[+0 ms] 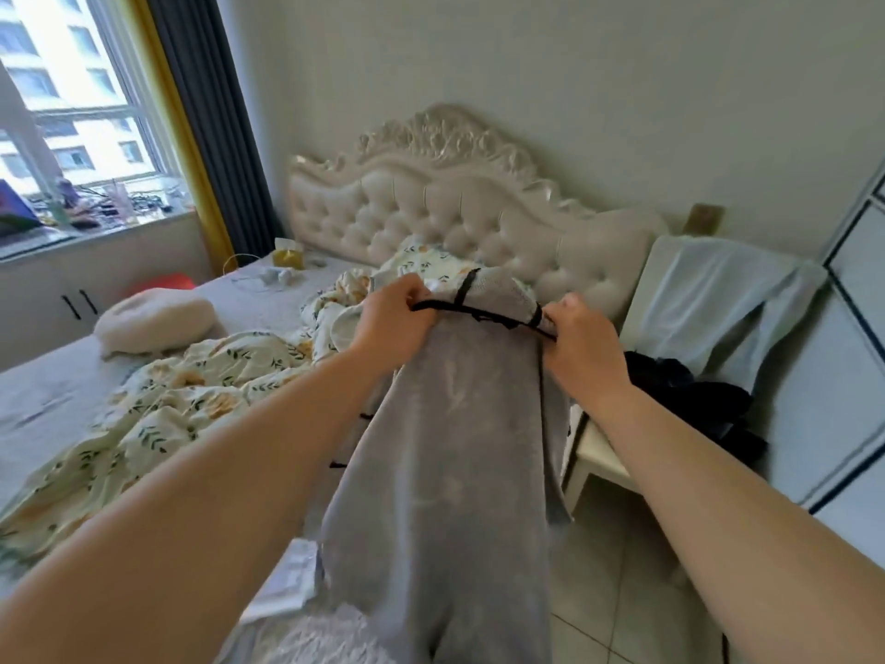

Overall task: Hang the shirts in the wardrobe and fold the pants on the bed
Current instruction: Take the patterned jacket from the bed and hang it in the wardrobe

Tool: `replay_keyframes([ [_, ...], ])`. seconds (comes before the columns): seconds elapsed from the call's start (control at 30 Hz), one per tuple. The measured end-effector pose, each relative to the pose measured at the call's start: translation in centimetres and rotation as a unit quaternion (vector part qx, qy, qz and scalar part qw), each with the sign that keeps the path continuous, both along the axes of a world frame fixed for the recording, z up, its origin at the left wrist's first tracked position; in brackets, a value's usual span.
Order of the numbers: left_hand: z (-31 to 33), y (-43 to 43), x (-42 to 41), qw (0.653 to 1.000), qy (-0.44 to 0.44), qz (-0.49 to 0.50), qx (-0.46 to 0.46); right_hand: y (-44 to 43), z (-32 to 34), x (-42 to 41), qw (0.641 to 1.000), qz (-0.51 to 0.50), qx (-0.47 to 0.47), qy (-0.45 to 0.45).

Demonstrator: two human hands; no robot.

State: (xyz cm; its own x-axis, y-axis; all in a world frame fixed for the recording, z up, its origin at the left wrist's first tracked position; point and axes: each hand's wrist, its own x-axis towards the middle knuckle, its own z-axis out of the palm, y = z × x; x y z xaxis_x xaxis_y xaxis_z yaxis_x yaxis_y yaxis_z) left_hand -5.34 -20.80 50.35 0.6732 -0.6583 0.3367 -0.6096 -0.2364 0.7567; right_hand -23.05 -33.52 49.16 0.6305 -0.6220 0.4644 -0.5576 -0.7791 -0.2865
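Note:
Grey pants (450,452) hang in the air in front of me, over the bed's right edge. Black belt loops and a black cord run along their waistband. My left hand (395,316) grips the waistband's left end, and my right hand (582,345) grips its right end. The legs drop straight down toward me and their lower ends are out of view. The bed (57,390) lies to the left, with a grey sheet. A dark garment (694,400) is heaped on the bedside table at the right.
A floral quilt (158,414) is crumpled across the bed, with a white pillow (153,318) beyond it. A tufted headboard (445,208) stands behind. White wardrobe doors (852,299) fill the right edge. Pale cloth (709,299) drapes beside the headboard. Tiled floor shows at lower right.

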Motion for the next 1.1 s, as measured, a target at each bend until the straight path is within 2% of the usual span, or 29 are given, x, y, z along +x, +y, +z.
replay_keyframes([
  [0.07,-0.2,0.5,-0.6,1.0,-0.011,-0.003,0.009,-0.4,0.0,-0.3,0.999,-0.037,0.007,0.017],
  [0.13,-1.1,1.1,-1.2,0.998,-0.05,0.0,0.033,-0.4,-0.3,-0.2,0.993,-0.094,0.07,0.012],
  [0.23,-2.6,2.3,-2.7,0.979,-0.193,-0.038,0.059,-0.4,-0.8,0.7,0.973,-0.137,0.181,-0.039],
  [0.3,-3.9,2.8,-4.2,0.953,-0.27,-0.099,0.099,-0.5,-1.0,1.5,0.934,-0.114,0.313,-0.131],
  [0.33,-4.5,2.9,-4.9,0.942,-0.278,-0.135,0.13,-0.3,-1.1,1.9,0.888,-0.087,0.406,-0.197],
  [0.37,-5.2,3.0,-5.5,0.935,-0.264,-0.171,0.165,0.0,-1.2,2.1,0.829,-0.063,0.493,-0.258],
  [0.4,-5.8,3.3,-5.9,0.938,-0.207,-0.203,0.188,0.2,-1.2,2.3,0.768,-0.049,0.56,-0.307],
  [0.43,-6.2,3.6,-6.3,0.95,-0.117,-0.219,0.188,0.5,-1.2,2.2,0.718,-0.032,0.608,-0.339],
  [0.47,-6.7,4.0,-6.6,0.964,-0.025,-0.211,0.158,0.7,-1.2,2.1,0.686,-0.017,0.637,-0.352],
  [0.5,-7.2,4.1,-6.4,0.978,0.04,-0.169,0.111,0.8,-1.2,1.8,0.669,-0.002,0.653,-0.354],
  [0.53,-7.7,4.2,-6.0,0.99,0.068,-0.107,0.067,0.8,-1.4,1.5,0.661,0.01,0.663,-0.352],
  [0.6,-9.0,3.9,-4.4,0.998,0.043,0.024,0.046,0.7,-1.4,0.9,0.633,0.044,0.685,-0.358],
  [0.67,-10.2,3.6,-3.1,0.99,0.061,0.073,0.102,0.8,-1.3,0.5,0.601,0.085,0.705,-0.366],
  [0.77,-11.2,3.2,-2.5,0.969,0.14,0.043,0.201,1.1,-1.0,0.1,0.563,0.129,0.727,-0.371],
  [0.83,-11.5,3.2,-2.7,0.944,0.221,0.016,0.245,1.2,-1.0,-0.1,0.553,0.145,0.731,-0.371],
  [0.87,-11.4,3.3,-2.8,0.925,0.295,0.016,0.241,1.2,-1.1,-0.2,0.55,0.152,0.731,-0.373],
  [0.93,-11.3,3.9,-3.0,0.855,0.475,0.016,0.207,1.2,-1.2,-0.4,0.545,0.158,0.732,-0.378],
  [0.97,-11.2,4.1,-3.2,0.82,0.541,0.006,0.187,1.2,-1.3,-0.5,0.548,0.156,0.727,-0.383],
  [1.0,-11.1,4.1,-3.2,0.8,0.575,0.004,0.17,1.1,-1.4,-0.5,0.564,0.151,0.714,-0.386],
  [1.03,-11.0,3.9,-3.2,0.799,0.583,0.016,0.148,0.9,-1.5,-0.5,0.6,0.142,0.689,-0.38],
  [1.07,-10.7,3.6,-3.1,0.812,0.57,0.044,0.117,0.8,-1.6,-0.5,0.659,0.128,0.648,-0.36],
  [1.1,-10.4,3.2,-3.0,0.833,0.543,0.08,0.077,0.5,-1.7,-0.6,0.734,0.109,0.588,-0.32],
])
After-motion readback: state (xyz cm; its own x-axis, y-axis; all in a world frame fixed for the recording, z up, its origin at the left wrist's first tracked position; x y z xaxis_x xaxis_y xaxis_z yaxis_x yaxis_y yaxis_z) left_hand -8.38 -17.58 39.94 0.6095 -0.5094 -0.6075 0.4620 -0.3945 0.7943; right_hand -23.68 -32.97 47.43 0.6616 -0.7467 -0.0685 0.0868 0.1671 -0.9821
